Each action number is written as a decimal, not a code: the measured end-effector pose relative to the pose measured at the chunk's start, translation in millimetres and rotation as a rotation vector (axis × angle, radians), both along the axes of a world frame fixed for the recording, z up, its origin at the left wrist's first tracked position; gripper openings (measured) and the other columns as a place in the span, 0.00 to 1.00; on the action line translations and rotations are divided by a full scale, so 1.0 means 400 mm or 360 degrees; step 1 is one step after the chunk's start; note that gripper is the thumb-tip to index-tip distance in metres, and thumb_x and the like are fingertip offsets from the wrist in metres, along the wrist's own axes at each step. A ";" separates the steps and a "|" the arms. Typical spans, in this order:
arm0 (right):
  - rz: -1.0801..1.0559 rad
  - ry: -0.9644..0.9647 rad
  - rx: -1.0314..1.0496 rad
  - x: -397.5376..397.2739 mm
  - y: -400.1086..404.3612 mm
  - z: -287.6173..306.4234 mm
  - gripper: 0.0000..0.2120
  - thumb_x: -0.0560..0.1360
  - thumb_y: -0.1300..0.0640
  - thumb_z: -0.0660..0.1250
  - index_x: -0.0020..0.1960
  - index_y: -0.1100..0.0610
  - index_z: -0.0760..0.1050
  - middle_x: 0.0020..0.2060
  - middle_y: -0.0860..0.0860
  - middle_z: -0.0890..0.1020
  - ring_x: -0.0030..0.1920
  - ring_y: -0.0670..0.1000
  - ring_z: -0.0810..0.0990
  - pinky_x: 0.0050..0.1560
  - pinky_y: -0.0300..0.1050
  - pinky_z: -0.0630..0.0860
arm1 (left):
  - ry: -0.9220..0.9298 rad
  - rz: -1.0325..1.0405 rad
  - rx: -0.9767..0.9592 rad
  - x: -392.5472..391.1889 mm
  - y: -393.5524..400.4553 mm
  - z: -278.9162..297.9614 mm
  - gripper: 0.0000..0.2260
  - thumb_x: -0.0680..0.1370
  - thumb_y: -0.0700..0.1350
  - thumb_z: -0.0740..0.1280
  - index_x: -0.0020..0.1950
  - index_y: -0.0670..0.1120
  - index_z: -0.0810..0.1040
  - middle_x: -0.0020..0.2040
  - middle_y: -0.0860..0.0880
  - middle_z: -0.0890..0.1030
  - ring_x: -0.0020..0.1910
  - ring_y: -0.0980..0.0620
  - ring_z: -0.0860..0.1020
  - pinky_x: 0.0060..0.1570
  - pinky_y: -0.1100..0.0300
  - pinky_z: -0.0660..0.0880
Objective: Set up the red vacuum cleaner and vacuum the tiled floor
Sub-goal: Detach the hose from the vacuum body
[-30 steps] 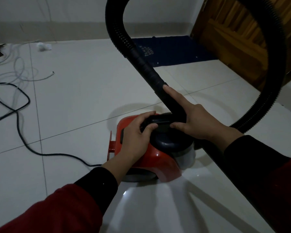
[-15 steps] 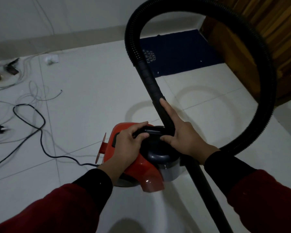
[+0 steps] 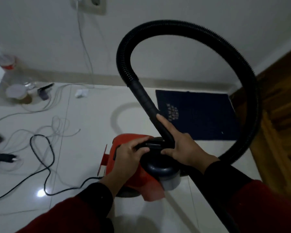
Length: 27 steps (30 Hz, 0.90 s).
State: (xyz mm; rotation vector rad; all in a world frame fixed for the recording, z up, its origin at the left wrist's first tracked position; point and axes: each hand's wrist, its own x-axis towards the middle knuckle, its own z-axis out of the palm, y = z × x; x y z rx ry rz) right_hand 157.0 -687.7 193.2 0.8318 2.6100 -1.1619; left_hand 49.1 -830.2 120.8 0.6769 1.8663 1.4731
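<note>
The red vacuum cleaner point(image 3: 138, 179) sits on the white tiled floor point(image 3: 84, 125) in the middle of the view, with a dark round top and a clear bin at its right end. My left hand point(image 3: 128, 153) grips the black handle on top of it. My right hand point(image 3: 183, 148) holds the rigid end of the black hose point(image 3: 148, 101) where it enters the body, index finger stretched along the tube. The ribbed hose point(image 3: 238, 64) loops high overhead and comes down on the right behind my right sleeve.
The vacuum's black power cord point(image 3: 47, 158) snakes left across the tiles among thin white cables point(image 3: 57, 121). A wall socket point(image 3: 91, 4) is at the top. Jars and small items point(image 3: 18, 95) stand far left. A dark blue mat point(image 3: 200, 115) lies by the wooden door point(image 3: 279, 132).
My view has tilted upward, so the wall and socket now show. The hose loop sits lower in view. Both hands keep the same hold on the handle and hose end.
</note>
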 end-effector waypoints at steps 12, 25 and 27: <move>0.0731 0.0003 -0.0032 -0.625 0.484 -0.046 0.54 0.69 0.66 0.75 0.70 0.23 0.45 0.67 0.49 0.73 0.59 0.49 0.77 0.59 0.35 0.73 | 0.0096 0.0590 -0.0005 -0.450 0.386 -0.019 0.15 0.74 0.35 0.68 0.60 0.45 0.79 0.51 0.60 0.78 0.48 0.80 0.73 0.49 0.82 0.65; 0.1484 -0.0077 -0.0149 -0.817 0.878 -0.421 0.52 0.69 0.68 0.74 0.71 0.28 0.48 0.68 0.49 0.73 0.59 0.48 0.78 0.59 0.40 0.76 | -0.0060 0.1352 -0.0164 -0.426 0.780 -0.360 0.17 0.71 0.30 0.69 0.59 0.40 0.80 0.51 0.56 0.78 0.46 0.79 0.73 0.49 0.81 0.67; 0.1530 -0.0129 -0.0183 -0.815 0.908 -0.495 0.52 0.68 0.69 0.74 0.72 0.29 0.50 0.68 0.49 0.73 0.60 0.47 0.77 0.59 0.37 0.76 | -0.0138 0.1407 -0.0182 -0.403 0.814 -0.429 0.18 0.71 0.31 0.69 0.59 0.42 0.80 0.52 0.53 0.80 0.47 0.76 0.75 0.51 0.78 0.69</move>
